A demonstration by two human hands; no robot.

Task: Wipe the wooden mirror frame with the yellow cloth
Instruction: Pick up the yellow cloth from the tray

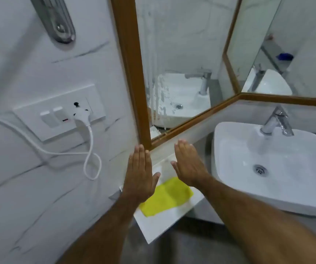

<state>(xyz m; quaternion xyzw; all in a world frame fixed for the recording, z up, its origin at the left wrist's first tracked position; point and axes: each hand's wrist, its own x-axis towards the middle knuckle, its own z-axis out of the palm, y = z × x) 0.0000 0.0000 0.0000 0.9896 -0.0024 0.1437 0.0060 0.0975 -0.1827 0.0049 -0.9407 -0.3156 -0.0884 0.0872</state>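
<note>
Both hands empty, held flat, palms down. Left hand (141,173) fingers (139,152) straight and pressed together, clamped on nothing; right hand (188,162) fingers (182,147) likewise together and extended, thumb splayed. Yellow cloth (167,197) below and behind both sets of fingertips, on the white table (159,231) ledge, between the two wrists, untouched. Wooden mirror frame (132,69) corner just beyond left fingertips, bottom rail running off past right fingertips toward washbasin (279,180). Step in hand, judged: pick up cloth. Best done by lowering one hand back toward the wrist line, pinching cloth mid-fold, bunching it for a firm pad, then starting at the near corner. Drip streaks on glass beside frame; keep strokes on wood.
</note>
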